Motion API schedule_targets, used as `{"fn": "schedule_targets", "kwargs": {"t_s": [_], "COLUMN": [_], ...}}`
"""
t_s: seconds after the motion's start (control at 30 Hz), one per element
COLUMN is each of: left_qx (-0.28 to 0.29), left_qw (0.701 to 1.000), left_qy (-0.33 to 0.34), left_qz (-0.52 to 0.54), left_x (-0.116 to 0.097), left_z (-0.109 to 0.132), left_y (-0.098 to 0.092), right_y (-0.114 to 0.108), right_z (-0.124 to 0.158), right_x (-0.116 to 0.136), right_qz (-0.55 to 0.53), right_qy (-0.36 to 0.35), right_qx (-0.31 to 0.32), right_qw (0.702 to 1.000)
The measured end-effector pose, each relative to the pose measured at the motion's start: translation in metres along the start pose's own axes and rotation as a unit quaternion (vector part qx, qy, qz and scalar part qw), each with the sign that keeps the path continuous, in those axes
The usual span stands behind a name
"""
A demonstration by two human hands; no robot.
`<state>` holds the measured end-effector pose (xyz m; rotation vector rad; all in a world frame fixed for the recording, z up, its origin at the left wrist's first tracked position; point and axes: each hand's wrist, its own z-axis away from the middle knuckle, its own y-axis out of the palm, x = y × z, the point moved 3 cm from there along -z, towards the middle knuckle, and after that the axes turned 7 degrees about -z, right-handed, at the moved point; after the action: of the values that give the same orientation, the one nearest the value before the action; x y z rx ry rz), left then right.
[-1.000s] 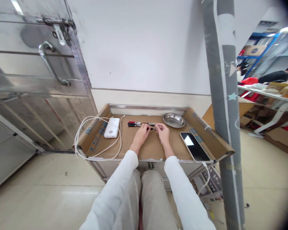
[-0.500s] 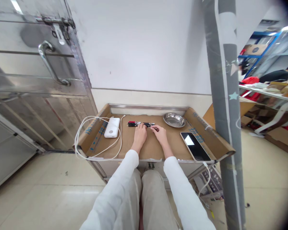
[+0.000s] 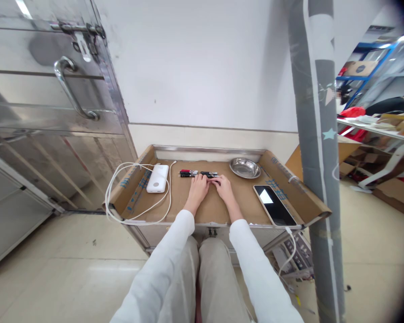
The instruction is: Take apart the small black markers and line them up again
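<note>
Head view. Left hand and right hand lie side by side on the cardboard-lined tray, fingertips at the row of pens at 12 o'clock of the hands. The fingers look loosely together; whether they pinch a pen cannot be told. Judged progress: the pens lie gathered in one row. A power bank lies at 9 o'clock, a steel dish at 1 o'clock, a phone at 4 o'clock.

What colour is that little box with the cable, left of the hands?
White: the power bank and its cable, clearest in the head view.
</note>
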<state>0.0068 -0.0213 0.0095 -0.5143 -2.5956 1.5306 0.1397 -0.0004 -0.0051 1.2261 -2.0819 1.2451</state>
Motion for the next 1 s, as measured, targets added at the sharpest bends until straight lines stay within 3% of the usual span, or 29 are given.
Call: {"fn": "schedule_targets", "kwargs": {"t_s": [0.33, 0.57, 1.0], "left_qx": [-0.036, 0.005, 0.004], "left_qw": [0.999, 1.0, 1.0], "left_qy": [-0.035, 0.015, -0.005], "left_qz": [-0.013, 0.012, 0.004], "left_x": [0.0019, -0.0008, -0.0006], "left_z": [-0.0042, -0.002, -0.0004], "left_y": [0.0005, 0.0027, 0.0017], "right_y": [-0.002, -0.002, 0.0005], "right_z": [0.0008, 0.0047, 0.0049], "right_x": [0.0043, 0.0006, 0.0014], "right_qz": [0.028, 0.105, 0.123], "right_qy": [-0.03, -0.017, -0.028], "right_qx": [-0.004, -0.043, -0.03], "right_qw": [0.999, 0.993, 0.992]}}
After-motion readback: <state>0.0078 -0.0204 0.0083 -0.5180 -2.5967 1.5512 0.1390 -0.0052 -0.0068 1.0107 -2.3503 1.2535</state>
